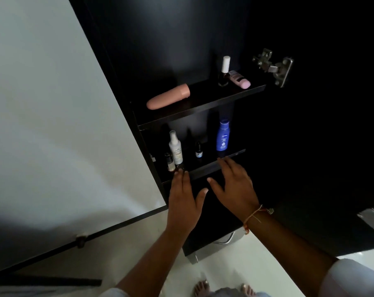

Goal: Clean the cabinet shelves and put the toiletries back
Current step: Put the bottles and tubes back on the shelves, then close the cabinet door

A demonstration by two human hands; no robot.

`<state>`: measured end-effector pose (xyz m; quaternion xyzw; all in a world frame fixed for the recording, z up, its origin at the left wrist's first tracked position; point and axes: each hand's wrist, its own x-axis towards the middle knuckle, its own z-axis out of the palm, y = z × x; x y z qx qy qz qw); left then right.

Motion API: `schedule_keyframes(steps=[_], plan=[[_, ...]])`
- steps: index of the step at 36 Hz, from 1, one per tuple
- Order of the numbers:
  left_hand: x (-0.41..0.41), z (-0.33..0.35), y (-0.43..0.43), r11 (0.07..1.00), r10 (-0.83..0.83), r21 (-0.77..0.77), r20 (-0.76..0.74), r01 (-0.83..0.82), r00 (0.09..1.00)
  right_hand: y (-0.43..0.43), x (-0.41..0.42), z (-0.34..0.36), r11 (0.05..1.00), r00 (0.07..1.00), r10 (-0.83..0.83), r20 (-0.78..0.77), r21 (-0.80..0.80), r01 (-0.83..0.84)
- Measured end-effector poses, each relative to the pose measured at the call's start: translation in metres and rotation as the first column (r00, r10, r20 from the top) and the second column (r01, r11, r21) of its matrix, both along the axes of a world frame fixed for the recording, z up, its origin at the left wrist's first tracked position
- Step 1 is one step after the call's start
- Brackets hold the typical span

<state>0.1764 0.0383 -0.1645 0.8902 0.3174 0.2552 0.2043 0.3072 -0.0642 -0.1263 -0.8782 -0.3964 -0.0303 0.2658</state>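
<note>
A dark open cabinet has two shelves in view. On the upper shelf [205,103] lie a long pink bottle [168,96] and a small pink-capped bottle [239,79], beside an upright dark bottle with a white cap [224,70]. The lower shelf [216,165] carries a white spray bottle [175,147], a small brown bottle [170,163], a tiny dark dropper bottle [198,150] and a blue lotion bottle [223,135]. My left hand [182,200] and my right hand [235,185] are flat, fingers spread, empty, just below the lower shelf's front edge.
The cabinet door [323,136] stands open on the right, with a metal hinge [276,67] near the top. A pale wall [42,103] lies to the left. Below are a white floor [256,260] and my bare feet [222,288].
</note>
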Motion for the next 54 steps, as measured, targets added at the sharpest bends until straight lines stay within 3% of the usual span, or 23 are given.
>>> schedule_keyframes(steps=[11,20,24,29,35,40,47,54], plan=[[-0.019,0.011,-0.051,0.998,0.037,0.052,-0.019,-0.036,0.999,-0.071,-0.020,0.005,0.996,0.999,0.002,0.038,-0.093,0.002],[-0.041,0.022,-0.150,0.995,0.068,0.076,-0.079,-0.062,0.995,-0.174,-0.045,0.008,0.994,0.999,0.047,0.018,-0.099,-0.045],[-0.052,0.025,-0.191,0.996,0.062,0.062,-0.093,-0.057,0.994,-0.224,-0.060,0.011,1.000,0.999,0.026,0.039,-0.007,-0.026],[-0.061,0.037,-0.236,0.998,0.027,0.057,-0.047,-0.024,0.999,-0.273,-0.072,0.025,0.964,0.984,-0.134,0.114,0.246,0.103],[-0.054,0.058,-0.266,0.998,0.009,0.054,0.033,-0.010,0.999,-0.293,-0.047,0.061,0.847,0.954,-0.298,-0.022,0.456,0.275],[-0.044,0.078,-0.278,0.999,-0.049,0.022,0.103,0.047,0.994,-0.291,-0.020,0.084,0.799,0.963,-0.202,-0.181,0.537,0.268],[-0.032,0.102,-0.290,0.995,-0.094,-0.006,0.198,0.097,0.976,-0.294,-0.004,0.098,0.746,0.936,-0.280,-0.214,0.566,0.352],[-0.024,0.112,-0.299,0.987,-0.116,-0.081,0.251,0.140,0.961,-0.308,-0.010,0.101,0.752,0.955,-0.199,-0.221,0.590,0.294]])
